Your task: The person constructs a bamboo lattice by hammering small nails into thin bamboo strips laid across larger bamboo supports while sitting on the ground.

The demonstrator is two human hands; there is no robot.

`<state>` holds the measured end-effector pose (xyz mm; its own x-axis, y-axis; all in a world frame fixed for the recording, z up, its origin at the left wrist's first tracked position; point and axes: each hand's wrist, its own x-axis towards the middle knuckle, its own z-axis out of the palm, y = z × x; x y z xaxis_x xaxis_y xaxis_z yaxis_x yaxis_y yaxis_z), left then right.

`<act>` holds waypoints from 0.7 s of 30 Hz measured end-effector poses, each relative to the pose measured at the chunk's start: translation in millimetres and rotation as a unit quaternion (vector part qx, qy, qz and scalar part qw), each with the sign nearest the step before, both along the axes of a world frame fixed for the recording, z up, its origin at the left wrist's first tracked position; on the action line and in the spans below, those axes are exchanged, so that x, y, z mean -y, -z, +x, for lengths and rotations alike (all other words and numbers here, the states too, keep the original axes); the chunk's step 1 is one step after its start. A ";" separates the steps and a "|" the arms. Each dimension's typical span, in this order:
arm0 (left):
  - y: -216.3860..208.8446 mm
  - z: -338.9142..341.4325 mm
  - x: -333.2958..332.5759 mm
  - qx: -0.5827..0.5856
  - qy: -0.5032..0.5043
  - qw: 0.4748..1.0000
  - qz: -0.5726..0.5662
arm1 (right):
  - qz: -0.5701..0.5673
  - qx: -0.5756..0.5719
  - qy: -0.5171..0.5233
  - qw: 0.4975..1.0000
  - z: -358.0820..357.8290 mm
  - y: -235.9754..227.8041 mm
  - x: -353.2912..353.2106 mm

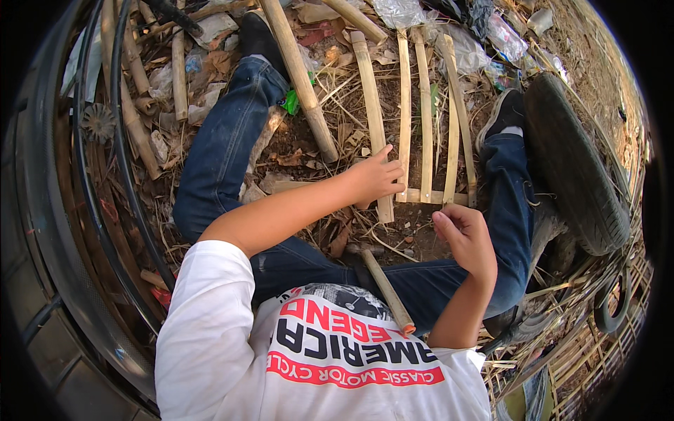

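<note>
White shirt (200, 330) was nearest, 6 o'clock. Left hand (379, 177) was closer, gripping bamboo slat (371, 91); slat ran 12-to-6, across crosspiece (437, 197). Right hand (466, 238) sat 4 o'clock from left, curled narrow, nothing visible inside.

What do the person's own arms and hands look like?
The left hand and right hand are ungloved, with no watch or band visible. Both forearms are bare below the white short sleeves of a T-shirt printed in red and black.
</note>
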<state>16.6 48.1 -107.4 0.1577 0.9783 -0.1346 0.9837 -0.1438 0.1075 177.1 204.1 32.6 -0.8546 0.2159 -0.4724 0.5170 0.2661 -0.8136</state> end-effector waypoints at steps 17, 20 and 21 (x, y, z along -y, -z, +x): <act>49.8 -65.9 126.3 0.331 -0.564 0.715 0.247 | 0.063 0.007 0.054 0.996 -92.0 90.0 -20.1; 43.4 -70.1 123.5 0.329 -0.587 0.697 0.249 | 0.139 -0.006 0.000 0.990 -84.5 107.9 -31.2; 45.5 -70.8 124.5 0.327 -0.581 0.700 0.257 | 0.143 0.013 0.000 0.990 -83.3 106.3 -32.4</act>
